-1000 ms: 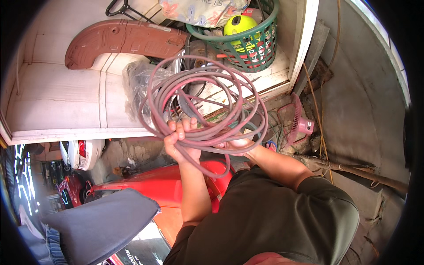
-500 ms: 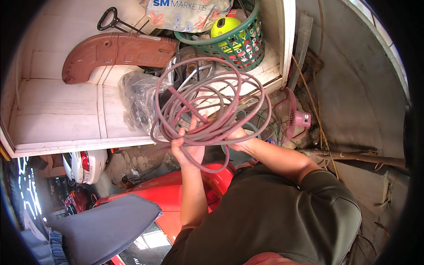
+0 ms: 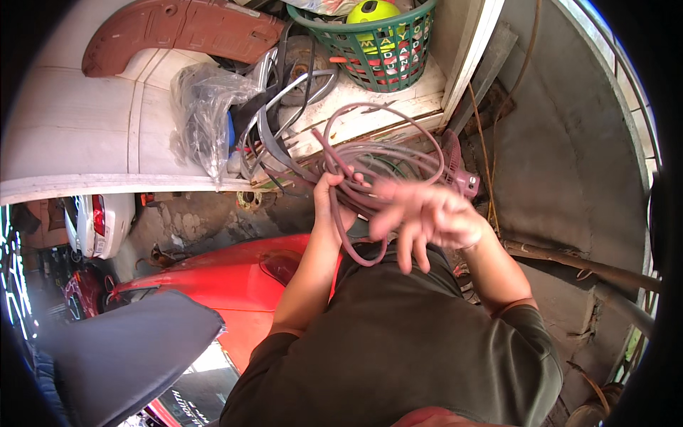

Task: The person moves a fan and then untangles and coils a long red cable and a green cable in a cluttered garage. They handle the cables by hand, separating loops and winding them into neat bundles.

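Observation:
A coiled reddish-brown hose [image 3: 388,107] hangs in loops in front of my body. My left hand [image 3: 333,196] is closed around the bundled loops at their near left side, and one cut end of the hose sticks up above it. One loop droops below that hand toward my shirt. My right hand [image 3: 427,220] is off the hose or just in front of it, fingers spread and blurred by motion, with nothing seen in it. Part of the coil is hidden behind the right hand.
A white shelf [image 3: 71,142] holds a brown curved panel [image 3: 185,25], a clear plastic bag [image 3: 206,114] and a green basket [image 3: 384,60] with a yellow ball-like item. A pink fan [image 3: 461,174] stands right of the coil. Red bodywork [image 3: 249,267] lies left, a grey wall [image 3: 569,142] right.
My right hand has let go of the coil and swung toward my body, fingers spreading. The left hand keeps hold. The loops have gathered narrower, and the view has shifted.

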Motion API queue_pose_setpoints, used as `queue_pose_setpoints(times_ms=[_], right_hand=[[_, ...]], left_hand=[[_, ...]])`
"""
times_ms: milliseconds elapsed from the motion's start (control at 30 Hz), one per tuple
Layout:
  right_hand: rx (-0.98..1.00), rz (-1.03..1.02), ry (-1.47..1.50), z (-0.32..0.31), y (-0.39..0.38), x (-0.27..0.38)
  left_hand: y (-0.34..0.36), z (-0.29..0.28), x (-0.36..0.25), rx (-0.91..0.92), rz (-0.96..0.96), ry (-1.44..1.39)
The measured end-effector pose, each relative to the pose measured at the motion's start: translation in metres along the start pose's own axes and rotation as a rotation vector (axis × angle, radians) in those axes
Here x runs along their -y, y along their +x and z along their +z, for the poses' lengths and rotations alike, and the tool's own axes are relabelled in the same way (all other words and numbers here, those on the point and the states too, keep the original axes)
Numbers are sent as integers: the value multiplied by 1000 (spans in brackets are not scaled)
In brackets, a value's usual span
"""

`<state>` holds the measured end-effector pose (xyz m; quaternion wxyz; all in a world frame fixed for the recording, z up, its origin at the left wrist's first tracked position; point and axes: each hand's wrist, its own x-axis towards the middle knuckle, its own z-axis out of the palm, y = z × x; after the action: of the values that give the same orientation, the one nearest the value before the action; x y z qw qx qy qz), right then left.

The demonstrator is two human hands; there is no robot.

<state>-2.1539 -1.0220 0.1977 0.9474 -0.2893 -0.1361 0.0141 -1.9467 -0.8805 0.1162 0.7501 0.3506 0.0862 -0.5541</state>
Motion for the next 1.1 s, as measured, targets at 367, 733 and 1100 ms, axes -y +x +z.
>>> queue_pose_setpoints(times_ms=[367,733,1100], right_hand=[[-412,-389,-479,-47,70,-34],[25,178,-1779,-1,82,-50],[-96,-74,-1956,33,99,-34]], left_hand=[[-12,-28,12,-91,-5,19],[-60,-51,-6,-216,202,-167],[-101,-24,-18,-79,409,-151]])
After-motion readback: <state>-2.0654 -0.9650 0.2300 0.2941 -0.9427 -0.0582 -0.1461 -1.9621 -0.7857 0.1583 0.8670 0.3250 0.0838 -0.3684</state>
